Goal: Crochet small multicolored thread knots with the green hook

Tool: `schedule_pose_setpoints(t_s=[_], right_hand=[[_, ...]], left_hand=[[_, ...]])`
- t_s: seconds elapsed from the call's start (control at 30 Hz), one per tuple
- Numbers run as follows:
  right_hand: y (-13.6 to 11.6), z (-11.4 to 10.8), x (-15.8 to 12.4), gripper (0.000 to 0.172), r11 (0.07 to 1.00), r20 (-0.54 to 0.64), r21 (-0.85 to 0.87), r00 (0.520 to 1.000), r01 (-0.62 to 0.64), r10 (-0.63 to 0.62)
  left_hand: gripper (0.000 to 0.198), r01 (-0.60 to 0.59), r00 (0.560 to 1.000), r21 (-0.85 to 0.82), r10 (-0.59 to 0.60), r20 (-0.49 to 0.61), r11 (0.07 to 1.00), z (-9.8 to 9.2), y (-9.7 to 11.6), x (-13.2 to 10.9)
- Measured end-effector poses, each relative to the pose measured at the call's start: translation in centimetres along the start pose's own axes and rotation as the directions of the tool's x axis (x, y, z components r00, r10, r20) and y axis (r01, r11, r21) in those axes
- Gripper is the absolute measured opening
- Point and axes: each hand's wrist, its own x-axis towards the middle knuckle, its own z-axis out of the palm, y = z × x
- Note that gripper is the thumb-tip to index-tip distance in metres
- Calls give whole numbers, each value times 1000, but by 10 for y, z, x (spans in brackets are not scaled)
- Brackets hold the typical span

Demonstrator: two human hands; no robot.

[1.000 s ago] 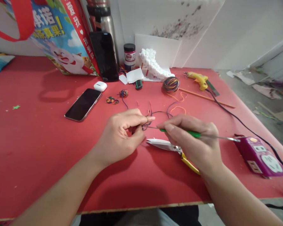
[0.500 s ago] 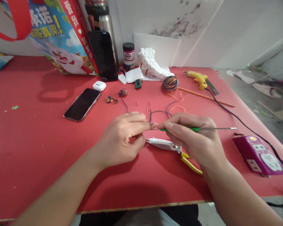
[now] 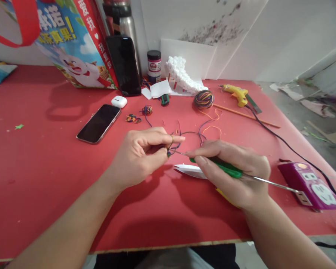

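Observation:
My left hand (image 3: 141, 157) pinches a small knot of multicoloured thread (image 3: 169, 149) between thumb and forefinger, above the red table (image 3: 44, 168). My right hand (image 3: 232, 173) grips a green-handled crochet hook (image 3: 229, 170); its metal tip touches the thread at my left fingertips and its rear end slants down to the right. Loose thread (image 3: 204, 130) trails back toward a multicoloured thread ball (image 3: 203, 99). White-bladed snips (image 3: 192, 170) lie on the table under my right hand, their yellow handles mostly hidden.
A phone (image 3: 99, 123) and white earbud case (image 3: 119, 101) lie to the left. A purple power strip (image 3: 310, 185) sits right. A yellow glue gun (image 3: 235, 93), wooden stick (image 3: 246, 116), paint jar (image 3: 154, 66), white foam piece (image 3: 182, 76), upright black phone (image 3: 123, 65) and printed bag (image 3: 70, 45) stand behind.
My right hand has tilted the hook, so its rear end dropped toward the power strip. My left fingers shifted slightly on the thread. The snips' yellow handles are now covered.

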Motion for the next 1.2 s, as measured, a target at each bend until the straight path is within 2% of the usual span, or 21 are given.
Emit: schedule_pose_setpoints(t_s=[0.1,0.2,0.3,0.37,0.47,0.57,0.67,0.73,0.83,0.9,0.97,1.03,1.13,1.2], right_hand=[[0,1,3,15,989,-28,52,989,-141,143],[-2,2,5,19,944,-44,178,956,-279,291],[-3,2,7,18,861,-25,306,901,-406,434],[-1,2,7,19,809,8,381,876,-448,482],[4,2,7,23,784,35,442,882,-436,470],[5,4,6,19,837,-24,385,903,-388,430],[5,3,5,13,935,-81,239,954,-263,289],[5,2,4,11,971,-76,163,979,-173,187],[4,0,3,10,993,-68,77,993,-93,98],[4,0,2,11,997,-69,40,995,-70,73],[4,1,3,12,994,-73,61,993,-90,94],[5,1,4,14,977,-77,140,982,-159,171],[8,1,5,18,913,-39,298,952,-278,303],[10,1,5,20,874,3,365,939,-322,344]], left_hand=[[36,-112,993,125,107,48,986,2,2,0],[36,-214,975,192,197,104,958,3,2,0],[37,-249,966,184,229,124,951,3,1,1],[36,-265,962,184,245,122,947,3,0,1],[35,-310,950,245,290,114,919,4,-1,0],[34,-287,958,224,277,76,931,2,-1,0],[37,-136,991,58,135,16,989,0,-1,1],[40,-33,999,-53,33,1,998,-1,-2,2],[39,76,997,-177,-76,7,981,-1,-3,3],[39,107,994,-195,-107,13,975,-1,-4,3],[40,86,996,-155,-85,11,984,-1,-5,3],[40,25,1000,-90,-24,11,996,0,-5,2],[38,-61,998,-12,62,34,998,1,-3,0],[34,-101,994,35,99,48,994,2,-2,0]])
